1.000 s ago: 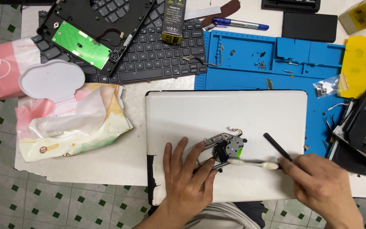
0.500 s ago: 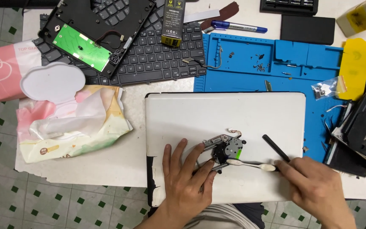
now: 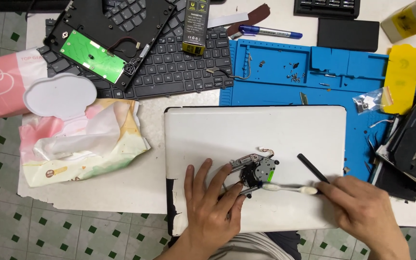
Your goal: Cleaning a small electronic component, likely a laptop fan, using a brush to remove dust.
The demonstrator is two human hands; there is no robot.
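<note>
Left hand (image 3: pixel 213 207) flat, fingers released, pressing small metal mechanism (image 3: pixel 254 172) onto white laptop lid (image 3: pixel 246 130) at near centre. Right hand (image 3: pixel 362 212) clenched in a grip on toothbrush (image 3: pixel 287 188), bristles touching mechanism. Far right: blue tray (image 3: pixel 343 62) holding loose screws (image 3: pixel 294 74). Left: open wipes pack (image 3: pixel 80 144), one wipe protruding.

One head-worn camera looks steeply down — close over the white laptop lid (image 3: pixel 253 130) and blue mat (image 3: pixel 275 91).
</note>
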